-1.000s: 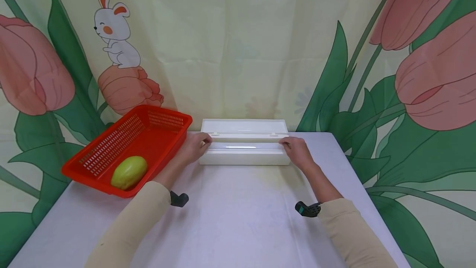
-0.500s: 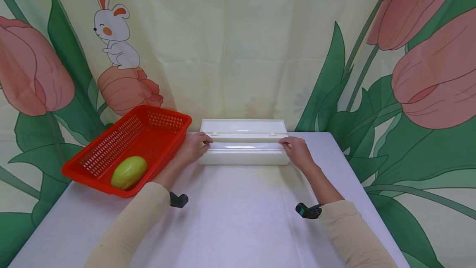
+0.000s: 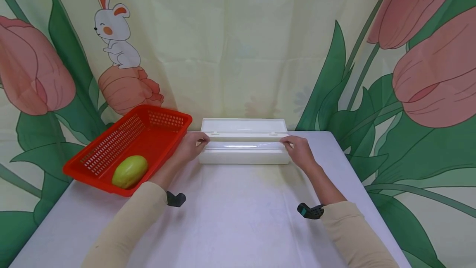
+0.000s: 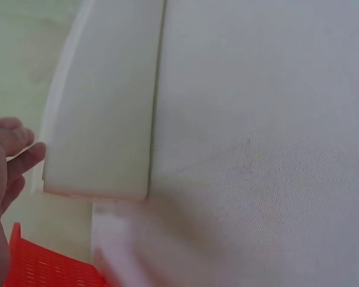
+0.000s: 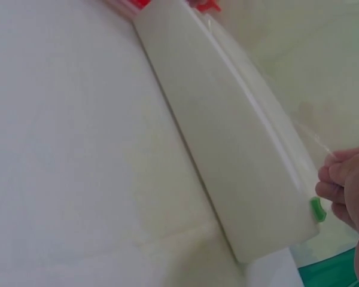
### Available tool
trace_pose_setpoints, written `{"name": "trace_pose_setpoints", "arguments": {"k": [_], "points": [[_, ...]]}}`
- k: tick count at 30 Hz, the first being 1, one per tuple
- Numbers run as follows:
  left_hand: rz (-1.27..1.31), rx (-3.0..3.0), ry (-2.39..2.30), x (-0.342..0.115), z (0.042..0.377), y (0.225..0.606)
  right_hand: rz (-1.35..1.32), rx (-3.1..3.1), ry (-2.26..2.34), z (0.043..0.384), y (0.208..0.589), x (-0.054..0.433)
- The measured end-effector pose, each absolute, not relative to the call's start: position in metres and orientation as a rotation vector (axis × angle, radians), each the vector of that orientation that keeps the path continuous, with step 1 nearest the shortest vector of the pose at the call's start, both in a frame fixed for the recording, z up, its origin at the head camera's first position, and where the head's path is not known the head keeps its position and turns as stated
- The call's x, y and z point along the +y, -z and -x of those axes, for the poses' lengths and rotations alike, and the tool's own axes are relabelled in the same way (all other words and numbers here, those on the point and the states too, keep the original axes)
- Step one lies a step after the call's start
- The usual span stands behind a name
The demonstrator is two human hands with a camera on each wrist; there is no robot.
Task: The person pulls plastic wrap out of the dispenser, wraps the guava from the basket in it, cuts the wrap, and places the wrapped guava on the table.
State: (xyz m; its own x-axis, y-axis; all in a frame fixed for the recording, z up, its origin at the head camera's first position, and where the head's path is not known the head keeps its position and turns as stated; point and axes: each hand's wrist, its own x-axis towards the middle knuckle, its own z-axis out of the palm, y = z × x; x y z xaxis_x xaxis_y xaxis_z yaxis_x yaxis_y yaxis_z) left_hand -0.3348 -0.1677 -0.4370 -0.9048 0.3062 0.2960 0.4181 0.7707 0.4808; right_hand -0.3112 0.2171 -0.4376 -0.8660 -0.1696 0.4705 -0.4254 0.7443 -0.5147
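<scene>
Left hand and right hand each hold 1 end of the clear plastic film in a closed pinch; the white film dispenser sits between and just below both grips. Even, level tension should keep the film smooth.

Even light, faint shadows on the tablecloth, glare on film, hazy wrist views
</scene>
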Motion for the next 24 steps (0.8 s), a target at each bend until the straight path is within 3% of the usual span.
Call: {"name": "trace_pose_setpoints", "arguments": {"k": [24], "points": [[0.591,-2.645,0.968,-0.1683,0.3278,0.4344,-0.501,-2.432,-0.913,0.3104,0.4395,0.2180]]}}
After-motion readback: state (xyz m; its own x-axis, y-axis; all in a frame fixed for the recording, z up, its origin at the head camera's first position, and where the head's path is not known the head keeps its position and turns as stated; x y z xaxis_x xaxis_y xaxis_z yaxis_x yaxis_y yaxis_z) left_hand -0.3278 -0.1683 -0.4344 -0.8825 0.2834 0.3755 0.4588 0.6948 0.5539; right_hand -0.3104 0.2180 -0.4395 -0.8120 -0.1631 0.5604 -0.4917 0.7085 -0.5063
